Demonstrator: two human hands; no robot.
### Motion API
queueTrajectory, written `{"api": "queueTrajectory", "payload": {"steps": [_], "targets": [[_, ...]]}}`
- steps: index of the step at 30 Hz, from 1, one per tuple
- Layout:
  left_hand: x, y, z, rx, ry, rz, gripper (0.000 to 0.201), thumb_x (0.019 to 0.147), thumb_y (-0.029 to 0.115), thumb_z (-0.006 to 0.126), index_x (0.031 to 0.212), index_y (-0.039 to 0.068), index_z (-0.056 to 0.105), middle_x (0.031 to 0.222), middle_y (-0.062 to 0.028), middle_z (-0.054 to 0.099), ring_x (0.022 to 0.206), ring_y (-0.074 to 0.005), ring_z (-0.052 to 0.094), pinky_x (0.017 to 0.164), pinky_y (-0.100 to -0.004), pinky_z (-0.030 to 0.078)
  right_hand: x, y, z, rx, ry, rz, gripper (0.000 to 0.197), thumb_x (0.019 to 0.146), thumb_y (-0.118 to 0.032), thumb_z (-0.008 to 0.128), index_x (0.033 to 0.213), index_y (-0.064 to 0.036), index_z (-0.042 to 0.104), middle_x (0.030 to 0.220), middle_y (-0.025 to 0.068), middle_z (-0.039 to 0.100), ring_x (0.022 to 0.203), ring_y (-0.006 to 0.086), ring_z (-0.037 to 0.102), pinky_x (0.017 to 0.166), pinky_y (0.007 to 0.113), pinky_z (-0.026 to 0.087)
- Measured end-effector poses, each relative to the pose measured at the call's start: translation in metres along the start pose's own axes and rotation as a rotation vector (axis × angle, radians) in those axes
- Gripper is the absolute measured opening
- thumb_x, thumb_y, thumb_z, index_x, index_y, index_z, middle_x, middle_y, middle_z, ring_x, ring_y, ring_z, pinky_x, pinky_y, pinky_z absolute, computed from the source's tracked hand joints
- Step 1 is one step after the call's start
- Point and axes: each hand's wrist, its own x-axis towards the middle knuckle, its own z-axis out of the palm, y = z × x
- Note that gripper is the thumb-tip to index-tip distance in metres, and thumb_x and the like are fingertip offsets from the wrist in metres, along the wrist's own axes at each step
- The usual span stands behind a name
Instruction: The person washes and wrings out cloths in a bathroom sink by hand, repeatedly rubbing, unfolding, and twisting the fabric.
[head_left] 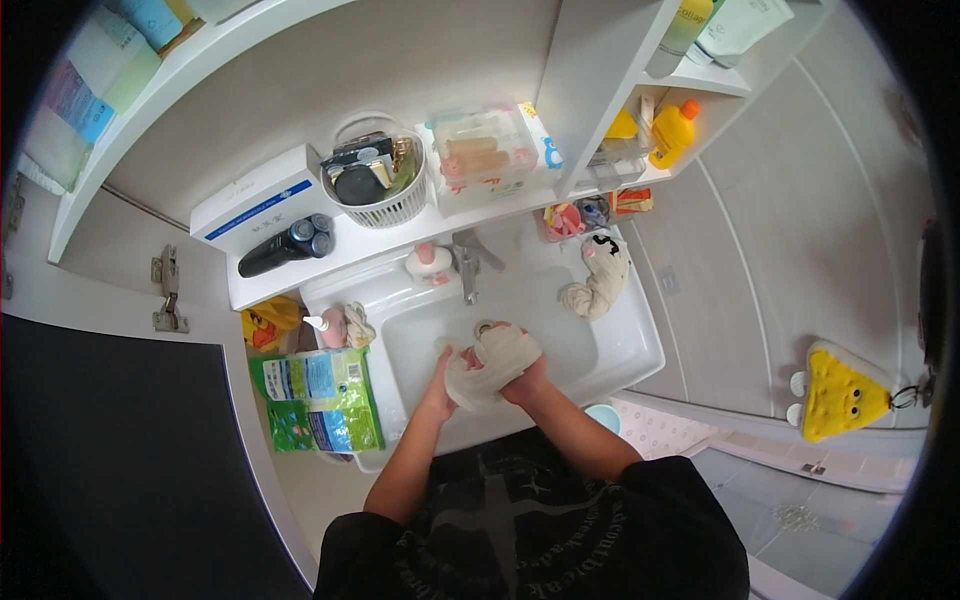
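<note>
Over the white sink [405, 335] I hold a wet-looking, off-white cloth [492, 368] bunched between both hands. My left hand [441, 382] is closed on its left side, with some fingers hidden behind the fabric. On the other side my right hand [530, 383] grips it, its fingers partly covered. What kind of cloth it is cannot be made out. Just beyond it, the metal faucet [467, 270] points down toward the basin, and the drain [485, 326] shows at the cloth's far edge. A twisted white cloth with black marks [603, 275] lies on the sink's right rim.
A soap dispenser [429, 262] stands left of the faucet. Along the left rim are a pink bottle [332, 326] and a green-and-blue packet [318, 400]. The shelf behind carries an electric shaver [285, 246], a white basket [385, 212] and a clear box [483, 150].
</note>
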Motion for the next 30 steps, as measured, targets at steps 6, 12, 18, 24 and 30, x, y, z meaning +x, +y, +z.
{"api": "queueTrajectory", "payload": {"steps": [6, 12, 18, 24, 30], "targets": [[-0.039, 0.006, 0.018, 0.72, 0.4, 0.309, 0.082, 0.094, 0.04, 0.061, 0.156, 0.008, 0.018, 0.159, -0.0124, 0.029, 0.148, -0.0292, 0.022, 0.116, -0.0406, 0.026, 0.001, -0.032, 0.018, 0.131, -0.181, -0.077, 0.035, 0.096, -0.038, 0.041, 0.117, -0.0138, 0.055, 0.109, 0.0129, 0.062, 0.1, 0.0381, 0.06, 0.093, 0.051, 0.046], [-0.047, 0.008, 0.096, 1.394, -0.278, 0.694, 0.141, 0.052, 0.02, 0.096, 0.158, 0.01, 0.004, 0.154, -0.0136, 0.036, 0.141, -0.0267, 0.037, 0.116, -0.0362, 0.029, -0.001, -0.016, 0.037, 0.064, 0.199, 0.015, 0.035, 0.098, -0.034, 0.04, 0.115, -0.0084, 0.057, 0.107, 0.0107, 0.063, 0.098, 0.0302, 0.063, 0.086, 0.048, 0.051], [-0.029, 0.018, 0.098, 1.316, -0.154, 0.372, 0.087, 0.055, 0.021, 0.092, 0.132, 0.006, 0.056, 0.12, -0.011, 0.067, 0.11, -0.0244, 0.064, 0.094, -0.0347, 0.05, 0.009, -0.027, 0.062, -0.24, 0.299, -0.029, 0.03, 0.099, -0.028, 0.046, 0.114, -0.0048, 0.058, 0.107, 0.0073, 0.064, 0.099, 0.0229, 0.063, 0.083, 0.04, 0.053], [-0.02, 0.022, 0.079, 1.28, -0.167, 0.245, 0.06, 0.067, 0.014, 0.083, 0.122, 0.003, 0.061, 0.112, -0.0088, 0.068, 0.099, -0.021, 0.065, 0.087, -0.0335, 0.052, 0.0, -0.037, 0.07, -0.578, 0.408, -0.007, 0.042, 0.103, -0.033, 0.045, 0.135, -0.0067, 0.043, 0.133, 0.0091, 0.054, 0.119, 0.0224, 0.055, 0.099, 0.038, 0.046], [-0.033, 0.036, 0.068, 0.694, -0.135, 0.047, 0.066, 0.065, -0.008, 0.074, 0.127, 0.004, 0.056, 0.106, -0.0145, 0.068, 0.088, -0.0257, 0.066, 0.079, -0.0425, 0.054, -0.012, -0.064, 0.042, -1.447, -0.136, -0.393, 0.092, 0.087, -0.036, 0.072, 0.154, -0.0084, 0.016, 0.154, 0.0162, 0.031, 0.142, 0.0304, 0.033, 0.112, 0.045, 0.034]]}}
